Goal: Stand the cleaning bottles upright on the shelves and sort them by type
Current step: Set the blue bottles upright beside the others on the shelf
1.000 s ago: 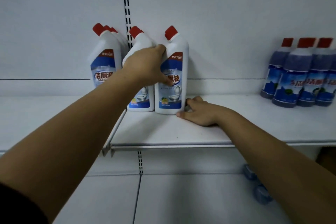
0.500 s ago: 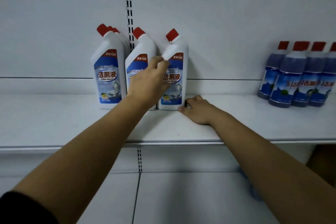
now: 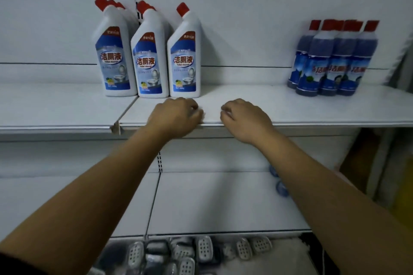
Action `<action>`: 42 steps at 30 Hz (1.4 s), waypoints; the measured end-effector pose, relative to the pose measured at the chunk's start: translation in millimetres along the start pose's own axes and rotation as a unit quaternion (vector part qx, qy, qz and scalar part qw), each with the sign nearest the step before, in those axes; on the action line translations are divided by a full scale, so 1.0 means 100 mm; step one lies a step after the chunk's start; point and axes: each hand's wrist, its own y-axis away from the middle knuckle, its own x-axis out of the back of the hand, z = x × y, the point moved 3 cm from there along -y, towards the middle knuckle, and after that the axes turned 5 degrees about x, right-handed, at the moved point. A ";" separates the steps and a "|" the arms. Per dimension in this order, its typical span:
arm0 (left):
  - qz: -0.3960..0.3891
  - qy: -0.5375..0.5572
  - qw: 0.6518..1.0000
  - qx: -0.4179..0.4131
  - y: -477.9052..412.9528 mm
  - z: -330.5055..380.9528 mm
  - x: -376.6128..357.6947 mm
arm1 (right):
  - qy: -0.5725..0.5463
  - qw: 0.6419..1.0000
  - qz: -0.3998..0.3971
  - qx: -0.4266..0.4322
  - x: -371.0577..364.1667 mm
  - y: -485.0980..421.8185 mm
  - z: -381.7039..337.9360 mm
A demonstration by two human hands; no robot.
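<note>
more white toilet cleaner bottles [image 3: 150, 60] stand behind the front three, showing only their red caps. the dark blue bottles [image 3: 330, 60] at the right are blurred. the left hand [image 3: 176, 116] and right hand [image 3: 243, 118] hang over the shelf [image 3: 312, 109] front edge, fingers loosely curled, grasping nothing. a wide stretch of shelf separates the two upright groups.

Pale perforated oval pieces [image 3: 204, 249] lie heaped at the bottom; a black-slotted upright [image 3: 159, 161] rises above the heap.
</note>
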 end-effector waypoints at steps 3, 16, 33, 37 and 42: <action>0.111 -0.042 0.993 -0.020 0.24 0.28 -0.13 | 0.032 0.996 0.077 0.045 -0.04 0.52 0.04; 0.067 0.068 0.982 -0.162 1.09 1.32 -1.47 | -0.032 0.981 -0.026 -0.190 -0.62 2.13 1.48; -0.265 0.051 0.955 -0.123 0.10 2.23 -3.68 | -0.086 0.876 -0.135 -0.455 -1.62 2.38 3.42; -0.307 0.048 0.945 -0.104 -0.24 2.45 -4.15 | -0.049 0.891 -0.160 -0.422 -1.87 2.10 3.73; -0.343 0.067 0.934 -0.079 -0.51 2.70 -4.65 | 0.013 0.884 -0.165 -0.437 -2.33 2.01 3.99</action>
